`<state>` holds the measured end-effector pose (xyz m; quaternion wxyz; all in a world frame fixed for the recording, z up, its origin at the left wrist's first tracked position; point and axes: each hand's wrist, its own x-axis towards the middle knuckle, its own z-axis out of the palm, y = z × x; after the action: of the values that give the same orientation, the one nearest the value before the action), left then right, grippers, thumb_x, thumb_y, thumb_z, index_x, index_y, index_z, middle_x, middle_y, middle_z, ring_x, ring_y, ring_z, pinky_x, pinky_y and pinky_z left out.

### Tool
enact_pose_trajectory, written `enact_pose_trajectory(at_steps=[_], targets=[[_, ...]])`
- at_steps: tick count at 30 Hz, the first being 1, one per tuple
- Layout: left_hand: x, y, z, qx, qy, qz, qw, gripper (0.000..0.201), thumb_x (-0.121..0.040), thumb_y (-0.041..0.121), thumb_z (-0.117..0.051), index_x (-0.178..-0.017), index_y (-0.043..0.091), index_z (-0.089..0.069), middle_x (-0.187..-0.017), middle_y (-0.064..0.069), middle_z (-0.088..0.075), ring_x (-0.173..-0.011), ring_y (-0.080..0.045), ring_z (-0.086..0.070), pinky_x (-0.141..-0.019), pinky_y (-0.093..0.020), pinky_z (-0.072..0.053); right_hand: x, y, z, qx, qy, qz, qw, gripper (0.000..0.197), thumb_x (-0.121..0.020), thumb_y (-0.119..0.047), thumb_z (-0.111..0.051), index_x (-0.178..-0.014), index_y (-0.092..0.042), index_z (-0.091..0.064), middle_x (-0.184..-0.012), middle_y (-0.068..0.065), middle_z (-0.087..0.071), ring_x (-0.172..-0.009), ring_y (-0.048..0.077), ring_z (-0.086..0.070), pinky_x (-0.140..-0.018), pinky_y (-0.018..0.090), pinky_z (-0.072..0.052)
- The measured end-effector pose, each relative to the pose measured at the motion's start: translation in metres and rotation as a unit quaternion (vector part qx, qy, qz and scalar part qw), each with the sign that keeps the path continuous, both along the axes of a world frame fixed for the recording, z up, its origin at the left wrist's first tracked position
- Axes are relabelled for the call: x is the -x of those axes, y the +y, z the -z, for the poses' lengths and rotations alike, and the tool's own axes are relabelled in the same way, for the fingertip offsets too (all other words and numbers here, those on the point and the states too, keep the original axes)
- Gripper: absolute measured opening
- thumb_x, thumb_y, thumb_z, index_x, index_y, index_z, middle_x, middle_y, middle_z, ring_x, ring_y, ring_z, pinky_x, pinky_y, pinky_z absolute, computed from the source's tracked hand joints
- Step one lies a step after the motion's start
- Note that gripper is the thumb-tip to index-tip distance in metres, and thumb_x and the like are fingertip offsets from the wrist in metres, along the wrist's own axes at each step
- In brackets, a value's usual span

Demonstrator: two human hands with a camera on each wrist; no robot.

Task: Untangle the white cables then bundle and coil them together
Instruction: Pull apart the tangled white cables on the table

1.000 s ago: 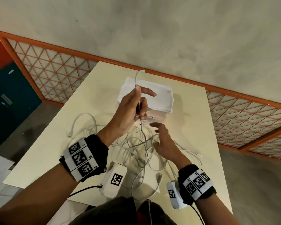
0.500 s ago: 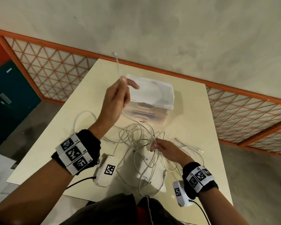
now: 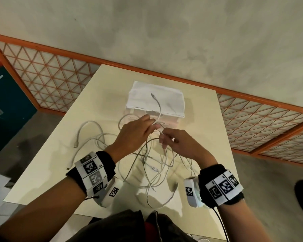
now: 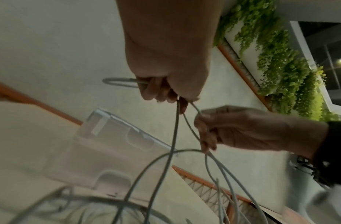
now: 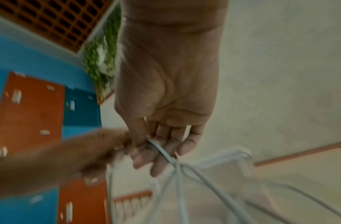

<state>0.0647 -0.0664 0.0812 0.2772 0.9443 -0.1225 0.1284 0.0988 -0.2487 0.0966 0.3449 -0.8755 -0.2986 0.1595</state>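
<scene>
table (image 3: pixel 206 119): cream | on it: tangled white cables (image 3: pixel 147 165), apparently clear box (image 3: pixel 156 102)

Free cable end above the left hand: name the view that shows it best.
Head view. The free cable end curves up clear against the white cloth, above the left hand. Left wrist shows only a loop beside the fingers; right wrist is blurred.

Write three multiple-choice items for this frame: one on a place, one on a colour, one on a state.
1. Where is the box?
A. on the table's far half
B. on the floor
C. in the person's lap

2. What colour are the cables?
A. black
B. white
C. red

3. What is the left hand doing?
A. lying flat on the table
B. hanging empty
C. pinching a cable

Answers:
1. A, it stands beyond the hands.
2. B, every strand looks white.
3. C, its fingers close on a strand near the right hand.
</scene>
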Motion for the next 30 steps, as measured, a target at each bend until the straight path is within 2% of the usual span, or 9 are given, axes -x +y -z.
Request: enact_pose_trajectory(at_steps=[6,8,10,13,16,19,23,27,30], targets=[[-0.014,0.016,-0.043,0.209,-0.118,-0.016,0.971,0.016,-0.098,0.022,-0.043,-0.084,0.018,-0.050,-0.079,0.010,-0.041,-0.069,0.006,-0.048,-0.062,-0.014,-0.034,0.000,-0.027,0.088,0.169,0.125,0.004,0.978,0.031,-0.101,-0.020,-0.037,-0.076,-0.025,-0.056,-0.098,0.003,-0.069,-0.099,0.023,-0.062,-0.091,0.032,-0.043],[-0.016,0.025,-0.050,0.212,-0.128,-0.032,0.968,0.023,-0.098,0.024,-0.041,-0.083,0.011,-0.053,-0.078,0.007,-0.042,-0.068,-0.002,-0.048,-0.067,-0.025,-0.040,0.005,-0.039,0.111,0.176,0.130,0.019,0.976,0.030,-0.102,-0.023,-0.036,-0.081,-0.030,-0.057,-0.102,-0.002,-0.066,-0.100,0.019,-0.060,-0.096,0.034,-0.042],[-0.016,0.030,-0.045,0.180,-0.110,-0.060,0.976,0.026,-0.099,0.023,-0.041,-0.085,0.007,-0.056,-0.082,0.003,-0.044,-0.071,-0.013,-0.050,-0.067,-0.037,-0.043,0.008,-0.044,0.116,0.137,0.119,0.034,0.983,0.023,-0.101,-0.017,-0.039,-0.098,-0.018,-0.061,-0.108,0.001,-0.065,-0.098,0.009,-0.059,-0.097,0.030,-0.045],[-0.013,0.038,-0.023,0.090,-0.032,-0.111,0.989,0.028,-0.101,0.027,-0.038,-0.084,0.011,-0.053,-0.086,0.001,-0.044,-0.076,-0.027,-0.055,-0.065,-0.040,-0.042,0.003,-0.045,0.104,0.005,0.115,0.087,0.990,0.023,-0.099,0.002,-0.036,-0.093,-0.005,-0.057,-0.089,0.011,-0.066,-0.078,-0.010,-0.061,-0.084,0.015,-0.045],[-0.011,0.047,-0.003,-0.007,0.096,-0.142,0.985,0.029,-0.101,0.028,-0.034,-0.093,0.010,-0.056,-0.099,-0.007,-0.051,-0.091,-0.033,-0.058,-0.068,-0.038,-0.039,-0.009,-0.047,0.081,-0.027,0.034,0.139,0.989,0.019,-0.101,-0.011,-0.032,-0.092,-0.018,-0.048,-0.072,-0.004,-0.070,-0.076,0.005,-0.068,-0.084,0.030,-0.049],[-0.009,0.046,0.008,-0.027,0.185,-0.132,0.974,0.040,-0.102,0.036,-0.028,-0.118,0.011,-0.055,-0.124,-0.006,-0.051,-0.106,-0.033,-0.057,-0.077,-0.039,-0.041,-0.010,-0.044,0.042,-0.031,-0.047,0.151,0.987,0.009,-0.101,-0.021,-0.035,-0.096,-0.023,-0.042,-0.061,-0.004,-0.065,-0.065,0.013,-0.066,-0.074,0.028,-0.047],[-0.006,0.030,0.001,0.093,0.073,-0.067,0.991,0.043,-0.102,0.035,-0.029,-0.138,0.020,-0.046,-0.142,0.004,-0.046,-0.123,-0.017,-0.051,-0.097,-0.035,-0.044,-0.002,-0.030,0.005,0.048,-0.099,0.058,0.992,0.017,-0.101,-0.029,-0.036,-0.100,-0.024,-0.053,-0.053,-0.003,-0.055,-0.053,0.017,-0.060,-0.079,0.038,-0.045],[0.002,-0.004,-0.005,0.196,0.099,0.084,0.972,0.034,-0.101,0.032,-0.034,-0.116,0.014,-0.059,-0.106,-0.003,-0.065,-0.079,-0.008,-0.060,-0.074,-0.031,-0.050,0.003,-0.007,-0.016,0.023,-0.131,0.002,0.991,0.021,-0.101,-0.028,-0.040,-0.098,-0.021,-0.060,-0.051,-0.010,-0.050,-0.052,0.006,-0.054,-0.073,0.032,-0.042],[0.001,-0.013,-0.003,0.202,0.104,0.055,0.972,0.031,-0.101,0.031,-0.037,-0.092,0.009,-0.056,-0.074,-0.001,-0.059,-0.058,-0.007,-0.051,-0.061,-0.031,-0.040,0.001,-0.003,-0.023,-0.014,-0.125,0.021,0.992,0.020,-0.099,-0.024,-0.046,-0.085,-0.015,-0.058,-0.055,-0.008,-0.054,-0.054,0.010,-0.055,-0.063,0.019,-0.041]])
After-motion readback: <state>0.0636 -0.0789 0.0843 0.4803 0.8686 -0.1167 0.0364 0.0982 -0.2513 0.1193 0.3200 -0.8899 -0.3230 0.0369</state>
